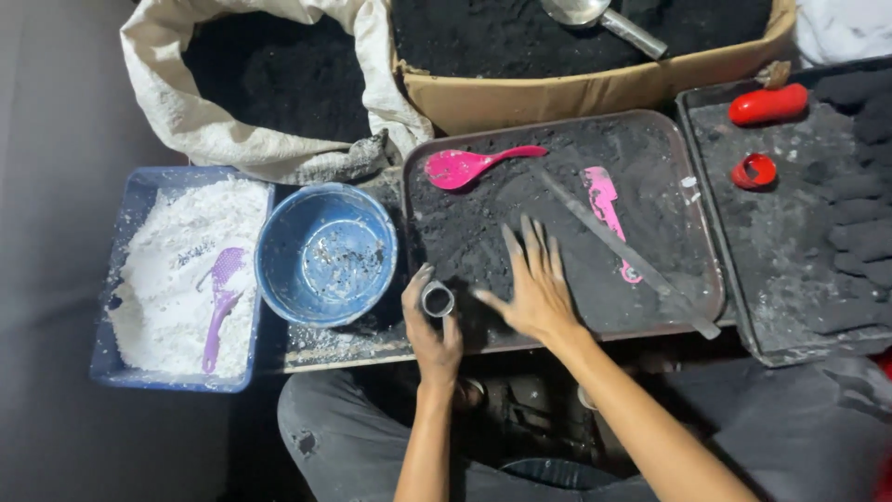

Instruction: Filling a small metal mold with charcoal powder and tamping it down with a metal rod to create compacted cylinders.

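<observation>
My left hand (432,330) grips a short metal tube (438,299), held upright at the near left corner of a metal tray (711,279) covered in black powder. My right hand (531,279) lies flat on that powder just right of the tube, fingers spread and dusted black. On the tray also rest a pink spoon (469,165), a pink comb-like scraper (606,206) and a long flat metal strip (624,251).
A blue bowl (325,253) sits left of the tray, beside a blue tub of white powder (181,270) with a purple spoon (221,297). Behind are a white sack (269,84) and a cardboard box (576,88) of black powder holding a metal scoop (599,17). A right-hand tray (743,325) carries two red objects (767,104).
</observation>
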